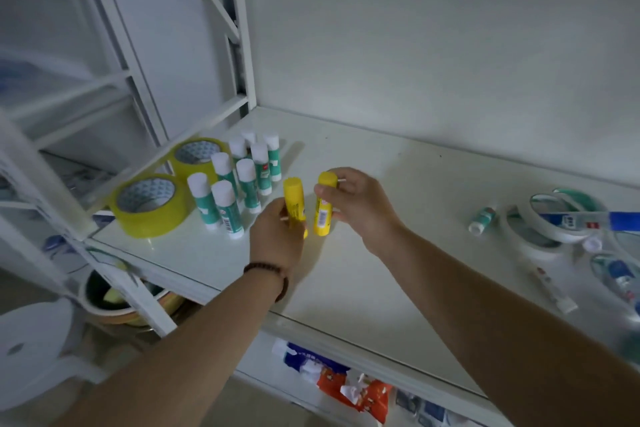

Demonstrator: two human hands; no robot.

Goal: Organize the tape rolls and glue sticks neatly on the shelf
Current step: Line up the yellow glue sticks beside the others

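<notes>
On the white shelf, just right of the standing cluster, two yellow glue sticks are held upright, one in each hand. The left hand is wrapped round the lower body of the left yellow stick, fingers closed on it from behind, so its cap stands clear above the knuckles. The right hand pinches the right yellow stick near its cap between thumb and fingertips, the base hanging close to the shelf surface; whether it touches I cannot tell. Both sticks are kept vertical and side by side, which I take to mean they are about to be stood down as a pair next to the others.

Those others are the green-and-white glue sticks, all upright and packed in short rows, caps up, so the yellow ones would extend that block to the right. Beyond them, against the frame upright, two yellow tape rolls lie flat, one behind the other, already grouped.

Far to the right things are loose: white tape rolls overlapping one another, a small green stick lying on its side, and a tube near the front edge. That heap, by my reckoning, is what remains to be sorted. A beaded bracelet sits on the left wrist.
</notes>
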